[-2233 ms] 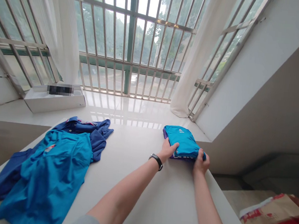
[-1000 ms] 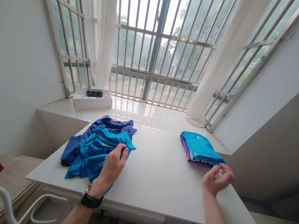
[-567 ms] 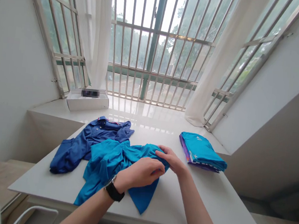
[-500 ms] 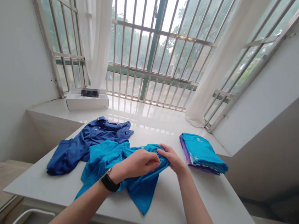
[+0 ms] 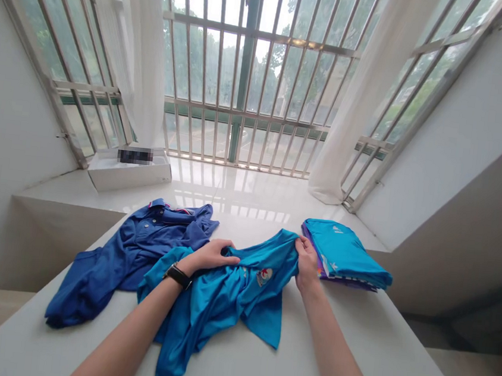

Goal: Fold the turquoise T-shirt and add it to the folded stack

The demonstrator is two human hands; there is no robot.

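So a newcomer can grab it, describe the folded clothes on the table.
Face the barred window, then look down at the white table below it. At the table's right lies a folded turquoise garment, purple showing beneath. Unlike the crumpled turquoise shirt and navy polo shirt beside it, it lies flat and neat.

Two hands [image 5: 208, 255] — two loose shirts [image 5: 231, 293], one folded stack [image 5: 343, 251].

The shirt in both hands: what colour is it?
The shirt is bright turquoise blue; head view.

The white box's [image 5: 144, 175] label [image 5: 134, 156] is blurred, and the turquoise shirt's [image 5: 222, 295] badge [image 5: 264, 277] is too small to read.
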